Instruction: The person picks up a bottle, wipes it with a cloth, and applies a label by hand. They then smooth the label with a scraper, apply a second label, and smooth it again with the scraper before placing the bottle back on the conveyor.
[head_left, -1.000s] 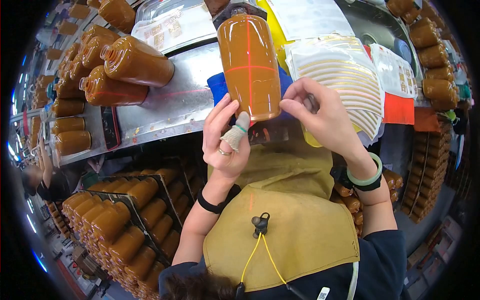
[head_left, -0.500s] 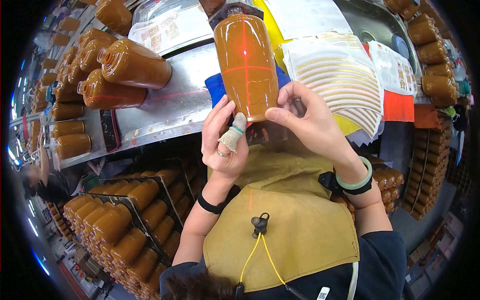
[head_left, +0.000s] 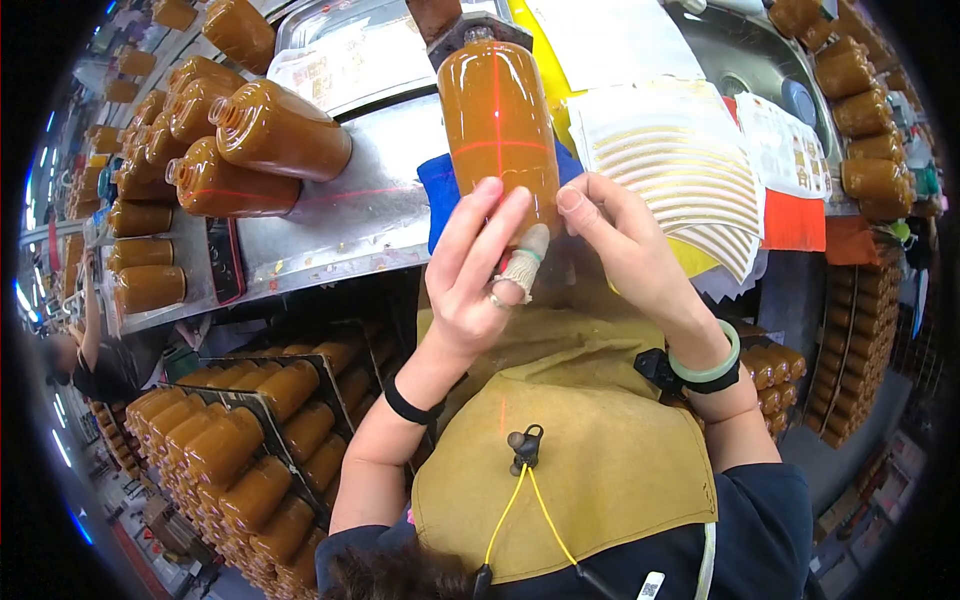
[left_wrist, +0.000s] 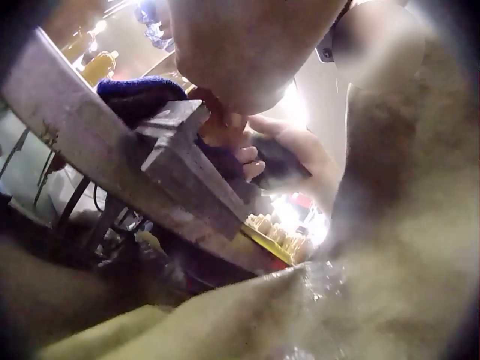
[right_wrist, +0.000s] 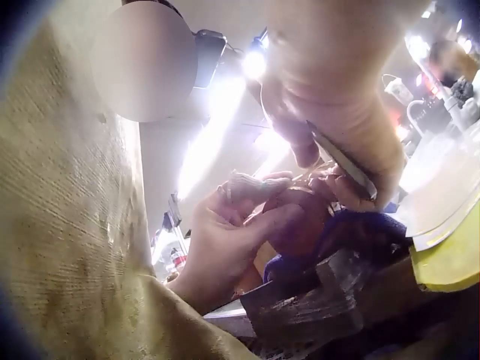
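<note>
Now left hand (head_left: 470,290) touches bottle (head_left: 498,110); right hand (head_left: 640,262) grips tool (right_wrist: 342,160).

as a metal table (head_left: 365,215), carries brown bottles (head_left: 284,130) and a red-edged slab (head_left: 225,260) at left, a tray (head_left: 284,32) farther back, striped sheets (head_left: 668,160) at right.

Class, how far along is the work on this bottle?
Done: the bottle sits neck-first in its holder. In hand: the left hand and right hand touch its near end. Probably left: the unused curved strips and other bottles alongside.
</note>
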